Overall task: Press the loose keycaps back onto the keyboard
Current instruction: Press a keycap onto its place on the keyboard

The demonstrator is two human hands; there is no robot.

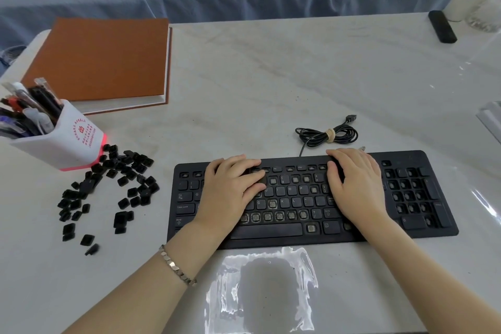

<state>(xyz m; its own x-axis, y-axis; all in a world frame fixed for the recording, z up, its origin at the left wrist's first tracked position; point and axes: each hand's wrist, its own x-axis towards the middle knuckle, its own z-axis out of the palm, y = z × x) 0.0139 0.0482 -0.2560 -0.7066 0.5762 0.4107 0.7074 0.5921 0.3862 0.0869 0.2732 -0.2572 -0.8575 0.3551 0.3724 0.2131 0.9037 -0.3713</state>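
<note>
1. Grip, head view: both hands lie flat with fingers extended, pinching nothing. Left hand (pixel 233 187) presses on the upper-left key rows. Right hand (pixel 355 184) rests on the upper-right rows, probably to steady the board.
2. Keyboard (pixel 298 243): flat black plastic. Many sockets are bare, exposing pale square stems, so most of the work appears to remain.
3. Loose keycaps (pixel 122 171): small, black and squarish, scattered on the pale table (pixel 271 76) left of the keyboard, beside the pen holder (pixel 62 138). This is probably to keep them within the left hand's reach.
</note>
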